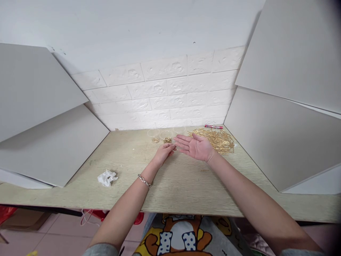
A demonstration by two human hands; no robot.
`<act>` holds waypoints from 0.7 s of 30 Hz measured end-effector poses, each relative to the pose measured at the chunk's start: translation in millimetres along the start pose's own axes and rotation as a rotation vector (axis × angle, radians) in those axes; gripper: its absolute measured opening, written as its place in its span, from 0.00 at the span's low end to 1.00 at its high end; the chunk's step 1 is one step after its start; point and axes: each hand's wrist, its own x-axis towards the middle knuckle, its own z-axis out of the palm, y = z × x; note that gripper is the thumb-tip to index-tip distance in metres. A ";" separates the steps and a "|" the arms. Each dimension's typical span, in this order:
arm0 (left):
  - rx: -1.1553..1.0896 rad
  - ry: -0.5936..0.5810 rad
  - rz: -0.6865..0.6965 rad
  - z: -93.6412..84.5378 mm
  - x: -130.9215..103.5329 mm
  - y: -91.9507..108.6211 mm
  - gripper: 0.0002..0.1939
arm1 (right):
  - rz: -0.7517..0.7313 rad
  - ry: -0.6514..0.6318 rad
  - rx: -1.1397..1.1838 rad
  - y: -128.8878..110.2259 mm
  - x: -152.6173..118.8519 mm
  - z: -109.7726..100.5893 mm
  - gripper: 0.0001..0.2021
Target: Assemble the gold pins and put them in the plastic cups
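Note:
My left hand [165,153] is closed in a pinch just in front of small clear round containers, and whatever is between its fingertips is too small to make out. Palm up, with fingers stretched out, my right hand [195,147] lies open beside it, its fingertips close to the left fingers. Behind the left hand, a clear cup [165,135] stands near a little heap of gold-coloured bits [167,140]. Another small group of gold pieces [156,140] is just left of it. A large pile of thin gold-coloured metal pins [217,140] spreads behind and right of my right hand.
A red pen [213,127] lies at the wall behind the pile. A crumpled white tissue [107,177] rests on the left of the wooden table [181,192]. Grey panels [80,142] stand at both sides, and a white brick-patterned wall [160,94] closes the back.

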 end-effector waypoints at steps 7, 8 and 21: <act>0.001 0.006 0.007 0.3 0.2 -0.1 0.14 | 0.018 0.011 0.009 -1.1 -1.6 1.5 0.29; 0.002 0.007 0.007 0.3 0.4 -0.2 0.15 | 0.023 0.022 0.001 -1.7 -1.7 2.3 0.29; 0.021 -0.009 0.014 -1.3 2.6 -2.9 0.16 | -0.208 0.566 -0.974 27.7 20.2 -1.2 0.18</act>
